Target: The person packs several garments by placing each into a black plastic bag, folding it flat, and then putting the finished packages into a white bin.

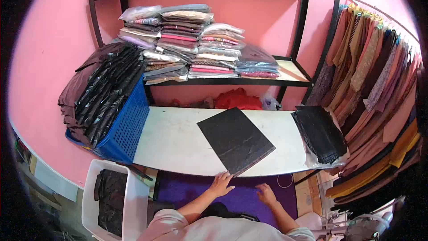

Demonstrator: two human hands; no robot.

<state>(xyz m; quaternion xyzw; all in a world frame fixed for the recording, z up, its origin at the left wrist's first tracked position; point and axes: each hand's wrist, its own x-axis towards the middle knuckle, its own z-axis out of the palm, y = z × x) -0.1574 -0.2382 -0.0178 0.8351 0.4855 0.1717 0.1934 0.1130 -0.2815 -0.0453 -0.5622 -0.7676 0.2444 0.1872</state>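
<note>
A flat black plastic bag (236,139) lies at an angle on the white table (171,140). My left hand (221,184) is at the bag's near corner by the table's front edge, with its fingers spread and the fingertips touching or very close to that corner. To the right, my right hand (266,193) hangs in front of the table edge, away from the bag, with its fingers partly curled and nothing visible in them. A stack of black plastic bags (321,134) rests at the table's right end.
At left, a blue basket (127,127) holds many black packages, above a white bin (137,196) with a black package inside. Behind the table, a shelf (294,70) carries stacks of bagged clothes (216,56). Clothes hang on a rack (370,71) at right.
</note>
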